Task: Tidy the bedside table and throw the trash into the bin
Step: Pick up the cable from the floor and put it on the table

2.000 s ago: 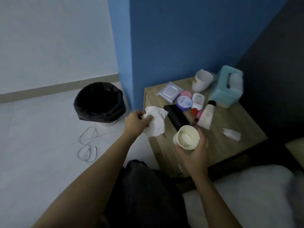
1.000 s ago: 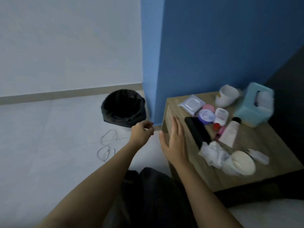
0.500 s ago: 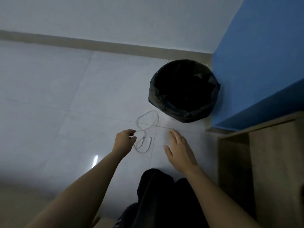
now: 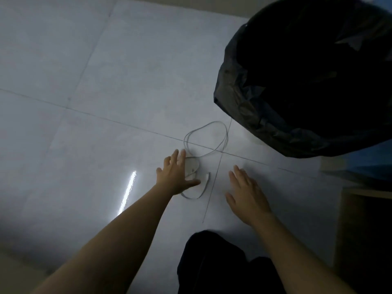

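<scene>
The thin white cable [image 4: 192, 167] lies in loose loops on the floor [image 4: 106, 81] at centre frame, down-left of the black-lined bin [image 4: 244, 98]. The left hand [image 4: 175, 177] is over its lower coil, fingers spread wide and holding nothing. The right hand [image 4: 247, 194] is beside it, fingers straight and empty. Grabbing one strand could leave loops trailing or snagging.

Pretty dim shot overall, with a cold bluish-grey cast. There's one bright streak of glare [image 4: 128, 190] on the glossy floor [image 4: 84, 81], lower left of middle. The bin [image 4: 244, 102] is basically pure black, zero detail inside. Everything's a bit soft and smeary, and the bottom corners go murky.
</scene>
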